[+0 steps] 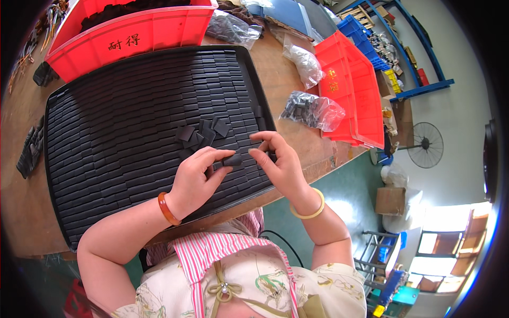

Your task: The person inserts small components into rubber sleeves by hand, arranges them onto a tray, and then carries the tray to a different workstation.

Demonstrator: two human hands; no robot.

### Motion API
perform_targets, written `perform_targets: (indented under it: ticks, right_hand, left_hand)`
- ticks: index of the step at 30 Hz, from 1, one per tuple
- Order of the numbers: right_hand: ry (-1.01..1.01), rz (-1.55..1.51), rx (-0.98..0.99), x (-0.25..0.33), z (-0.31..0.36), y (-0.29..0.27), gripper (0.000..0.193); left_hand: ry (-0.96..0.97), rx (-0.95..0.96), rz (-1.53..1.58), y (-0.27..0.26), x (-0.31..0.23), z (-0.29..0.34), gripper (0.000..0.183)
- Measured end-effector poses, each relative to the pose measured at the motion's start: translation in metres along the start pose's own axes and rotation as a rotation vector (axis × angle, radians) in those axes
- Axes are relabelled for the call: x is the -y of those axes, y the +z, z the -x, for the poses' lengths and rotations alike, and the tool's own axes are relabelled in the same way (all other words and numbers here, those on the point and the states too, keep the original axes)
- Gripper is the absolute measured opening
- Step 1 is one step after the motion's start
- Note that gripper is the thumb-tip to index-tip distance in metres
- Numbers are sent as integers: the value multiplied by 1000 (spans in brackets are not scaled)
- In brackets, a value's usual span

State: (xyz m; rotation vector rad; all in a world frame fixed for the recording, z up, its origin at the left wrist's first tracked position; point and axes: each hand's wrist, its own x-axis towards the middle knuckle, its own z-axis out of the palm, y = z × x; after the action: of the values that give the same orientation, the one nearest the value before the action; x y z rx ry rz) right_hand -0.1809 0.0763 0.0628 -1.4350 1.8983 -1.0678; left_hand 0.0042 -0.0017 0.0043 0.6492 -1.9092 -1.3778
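Head view: left hand [199, 177] at frame centre, gripping a small black block [231, 160] between thumb and fingertips. Right hand [281, 164] just right of it, thumb and forefinger parted; can't tell if the dark bit by its curled fingers is held. Both hands over lower right part of black tray [253, 74], which is lined with rows of flat black pieces [132, 122]. Loose black pieces [201, 132] heaped near centre, just above left hand. Red crate [164, 32] upper left, another red crate [358, 90] upper right, clear bag of black pieces [302, 108] beside it.
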Motion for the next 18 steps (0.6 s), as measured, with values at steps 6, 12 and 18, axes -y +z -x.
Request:
perform_targets:
  ticks: [6,12,18]
  right_hand:
    - [-249,324,335,-4,-12,1,14]
    - [-1,177,188,-19,-44,-12,18]
    - [-97,716,-176,-84,-114,-20,21]
  left_hand:
    - [-58,-1,84,2,8,4,41]
    - [-47,-58,91,-1,4,0,46]
    - [-21,-23,41,2,3,3,42]
